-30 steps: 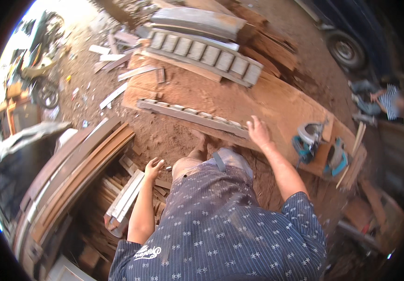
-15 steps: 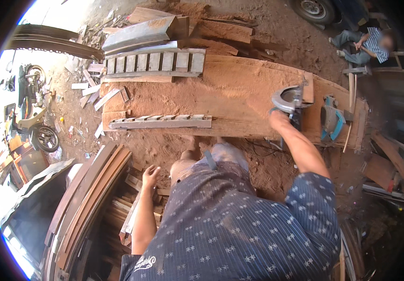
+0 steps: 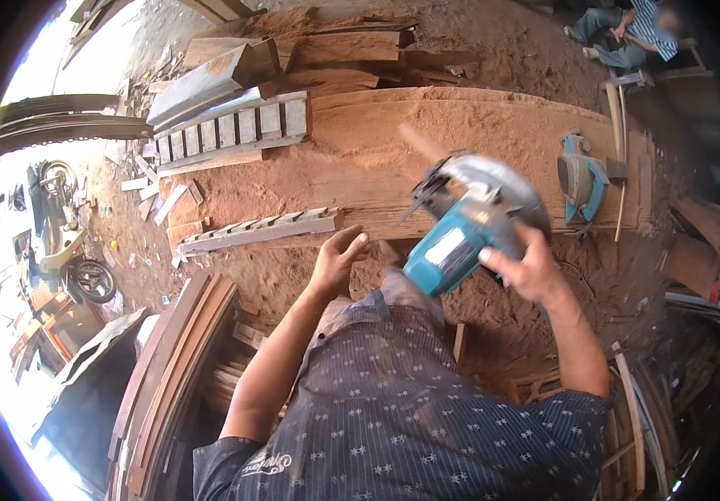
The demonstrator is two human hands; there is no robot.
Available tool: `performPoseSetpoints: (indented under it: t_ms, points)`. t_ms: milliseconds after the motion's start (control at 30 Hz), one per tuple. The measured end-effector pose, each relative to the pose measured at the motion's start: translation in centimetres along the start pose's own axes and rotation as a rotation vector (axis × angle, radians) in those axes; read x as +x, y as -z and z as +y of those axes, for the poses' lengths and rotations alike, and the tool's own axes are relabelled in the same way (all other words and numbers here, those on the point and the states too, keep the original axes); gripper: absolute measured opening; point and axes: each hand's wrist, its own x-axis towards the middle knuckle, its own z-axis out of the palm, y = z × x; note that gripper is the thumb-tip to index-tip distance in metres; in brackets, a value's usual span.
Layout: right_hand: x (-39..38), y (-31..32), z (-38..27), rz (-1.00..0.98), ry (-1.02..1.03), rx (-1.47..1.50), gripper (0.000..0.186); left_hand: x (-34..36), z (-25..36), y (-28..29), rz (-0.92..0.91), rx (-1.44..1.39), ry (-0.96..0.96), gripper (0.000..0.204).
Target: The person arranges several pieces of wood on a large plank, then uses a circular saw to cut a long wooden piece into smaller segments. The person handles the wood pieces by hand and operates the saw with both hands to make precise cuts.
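Note:
A teal circular saw (image 3: 447, 255) with a grey metal guard is tilted above the near edge of the sawdust-covered wooden workbench (image 3: 351, 185). My right hand (image 3: 533, 265) is closed round its rear handle. My left hand (image 3: 339, 260) holds nothing, its fingers apart and partly curled, in front of the bench edge to the saw's left. A blurred strip of wood (image 3: 423, 142) shows just beyond the saw; whether it touches the bench I cannot tell. To the left of my left hand lies a notched wooden piece (image 3: 260, 231).
A teal electric planer (image 3: 581, 179) rests at the bench's right end. A slatted wooden frame (image 3: 234, 128) lies at the far left. Long boards (image 3: 172, 376) are stacked near me on the left. One person (image 3: 627, 37) sits at the far right. Motorcycles (image 3: 63, 225) stand at left.
My right hand has lifted the saw from the right part of the bench and brought it left and nearer. My left hand has risen toward the bench. The view has shifted.

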Motion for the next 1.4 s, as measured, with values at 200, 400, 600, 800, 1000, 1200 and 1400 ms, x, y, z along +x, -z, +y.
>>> performPoseSetpoints:
  t_ms: [200,400,600,800,1000,1200,1400]
  points:
    - [0.3,-3.8,2.8,-0.222,0.178,-0.113,0.039,0.0,-0.3,-2.5,0.001,-0.009,0.152,0.064]
    - [2.7,-6.6,6.0,-0.284,0.271,-0.173,0.033,0.1,-3.5,-0.8,0.171,-0.138,0.147,0.062]
    - [5.2,-8.1,6.5,-0.352,0.427,-0.290,0.032,1.1,-5.4,0.9,0.260,-0.190,0.104,0.055]
    - [6.6,-8.8,6.1,-0.369,0.515,-0.417,0.032,1.1,-6.8,1.4,0.296,-0.272,0.090,0.053]
    - [3.3,-8.8,5.3,-0.214,0.518,-0.454,0.037,-0.4,-2.6,6.1,0.406,0.696,-0.186,0.035]
    - [0.4,-7.6,4.4,-0.067,0.376,-0.437,0.033,6.1,2.9,12.0,0.080,1.235,-0.388,0.023]
    - [-1.5,-6.3,5.0,0.071,0.267,-0.345,0.028,11.2,4.7,10.9,-0.311,1.595,-0.356,0.019]
